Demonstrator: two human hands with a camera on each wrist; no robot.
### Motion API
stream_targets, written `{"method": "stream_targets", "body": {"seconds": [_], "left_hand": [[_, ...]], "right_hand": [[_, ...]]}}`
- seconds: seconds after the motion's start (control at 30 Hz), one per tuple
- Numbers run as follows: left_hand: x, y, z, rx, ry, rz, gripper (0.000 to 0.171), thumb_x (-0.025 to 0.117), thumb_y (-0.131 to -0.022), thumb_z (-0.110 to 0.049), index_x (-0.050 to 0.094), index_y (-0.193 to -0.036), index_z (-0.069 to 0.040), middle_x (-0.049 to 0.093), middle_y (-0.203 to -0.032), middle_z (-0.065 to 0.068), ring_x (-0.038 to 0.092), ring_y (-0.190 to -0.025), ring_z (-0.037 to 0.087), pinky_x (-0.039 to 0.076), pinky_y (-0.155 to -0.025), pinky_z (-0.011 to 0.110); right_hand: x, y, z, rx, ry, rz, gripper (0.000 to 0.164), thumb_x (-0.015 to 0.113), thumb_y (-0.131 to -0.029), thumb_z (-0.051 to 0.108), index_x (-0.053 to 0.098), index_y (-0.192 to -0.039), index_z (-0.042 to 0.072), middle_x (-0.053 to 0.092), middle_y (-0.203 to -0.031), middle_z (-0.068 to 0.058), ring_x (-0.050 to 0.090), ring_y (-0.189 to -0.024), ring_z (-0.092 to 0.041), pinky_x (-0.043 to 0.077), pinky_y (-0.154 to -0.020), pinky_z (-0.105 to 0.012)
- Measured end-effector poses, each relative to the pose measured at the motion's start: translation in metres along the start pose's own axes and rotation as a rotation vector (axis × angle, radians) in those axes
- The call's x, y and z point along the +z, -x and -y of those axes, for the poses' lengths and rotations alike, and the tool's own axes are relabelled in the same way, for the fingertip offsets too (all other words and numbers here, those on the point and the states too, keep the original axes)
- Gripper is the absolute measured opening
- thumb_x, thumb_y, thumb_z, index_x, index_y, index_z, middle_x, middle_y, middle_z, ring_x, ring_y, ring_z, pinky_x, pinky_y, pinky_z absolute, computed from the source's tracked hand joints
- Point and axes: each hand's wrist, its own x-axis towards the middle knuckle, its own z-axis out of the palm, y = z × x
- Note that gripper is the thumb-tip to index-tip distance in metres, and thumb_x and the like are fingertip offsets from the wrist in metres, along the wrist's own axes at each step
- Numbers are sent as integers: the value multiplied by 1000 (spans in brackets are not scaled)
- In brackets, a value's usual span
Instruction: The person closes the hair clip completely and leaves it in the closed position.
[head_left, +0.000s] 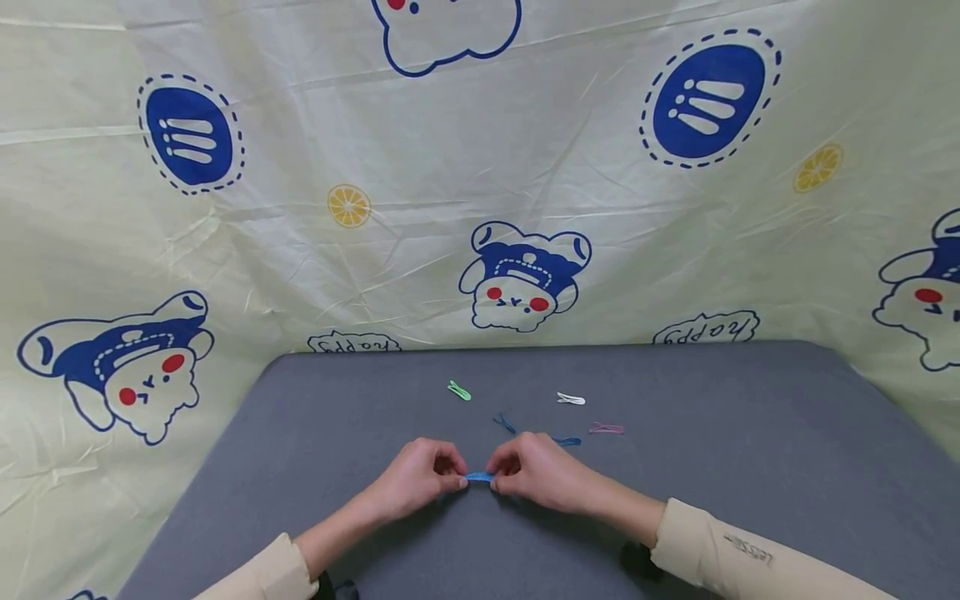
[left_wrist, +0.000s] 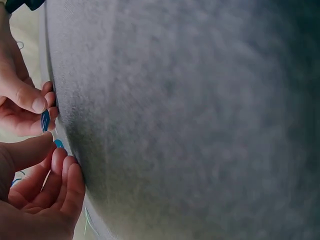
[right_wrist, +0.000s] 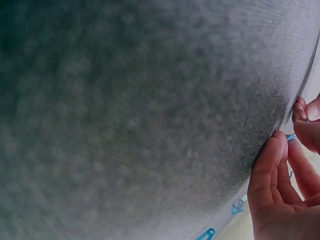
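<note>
Near the front of the grey table, my left hand (head_left: 418, 482) and right hand (head_left: 542, 473) pinch the two ends of a small bright blue clip (head_left: 479, 477) between thumbs and fingertips. In the left wrist view a blue part of it (left_wrist: 45, 120) shows between the thumbs; the fingers cover its ends. A dark blue clip (head_left: 505, 423) lies just beyond the hands, and another dark blue clip (head_left: 567, 442) lies partly hidden behind the right hand.
Farther back on the grey table (head_left: 337, 408) lie a green clip (head_left: 459, 391) at left, a white clip (head_left: 572, 399) and a pink clip (head_left: 607, 428) at right. A printed cloth (head_left: 420, 275) hangs behind the table.
</note>
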Motion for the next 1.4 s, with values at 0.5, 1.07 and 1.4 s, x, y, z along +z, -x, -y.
{"method": "stream_targets", "body": {"seconds": [0.5, 1.07, 1.4], "left_hand": [[-4, -6, 4, 45, -88, 110, 8, 74, -81, -2, 69, -78, -8, 56, -63, -8, 48, -56, 3, 39, -53, 21], [-4, -5, 5, 59, -156, 119, 12, 76, -82, -1, 70, -81, -11, 56, -67, -10, 51, -60, 3, 43, -56, 22], [-15, -2, -1, 99, -181, 110, 7, 76, -82, -2, 73, -86, -7, 61, -74, -10, 54, -66, 3, 46, -60, 23]], "right_hand": [[4, 0, 4, -35, 43, -3, 6, 76, -81, 6, 76, -85, 10, 65, -75, 12, 57, -65, -1, 48, -60, -23], [2, 4, 4, -34, 7, 32, 7, 77, -83, 6, 75, -90, 9, 65, -74, 11, 58, -66, -2, 48, -60, -23], [-9, 5, 6, 2, -38, 79, 13, 72, -89, 10, 73, -102, 6, 69, -87, 7, 61, -76, -6, 51, -67, -26]]}}
